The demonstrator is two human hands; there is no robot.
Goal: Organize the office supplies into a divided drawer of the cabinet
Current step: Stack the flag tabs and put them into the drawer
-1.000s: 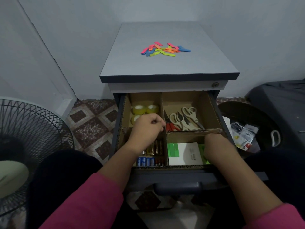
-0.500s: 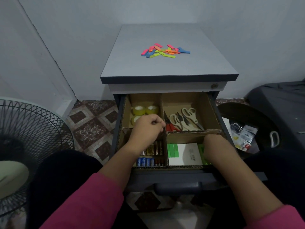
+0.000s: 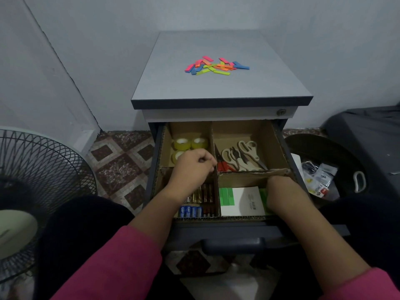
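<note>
Reaching into the open drawer (image 3: 218, 229) at frame centre, both hands work among its four cardboard compartments. The left hand (image 3: 192, 167) hovers with fingers curled over the divider between the two left cells; whether it holds anything I cannot tell. The right hand (image 3: 281, 191) dips into the lower-right cell, fingers hidden, so its grip cannot be told. Three tape rolls (image 3: 190, 144) sit in the upper-left cell, one partly behind the left hand. Scissors (image 3: 240, 156) lie piled in the upper-right cell: two beige pairs and one red-handled pair can be made out. Batteries (image 3: 195, 204) fill the lower-left cell, four blue ones in front, gold ones behind, too packed to count. One white pad (image 3: 244, 201) and green notes (image 3: 226, 197) lie in the lower-right cell. Coloured strips (image 3: 216, 66), overlapping and too tangled to count, sit scattered on the cabinet top (image 3: 220, 87). One fan (image 3: 32, 191) stands at the left edge.
</note>
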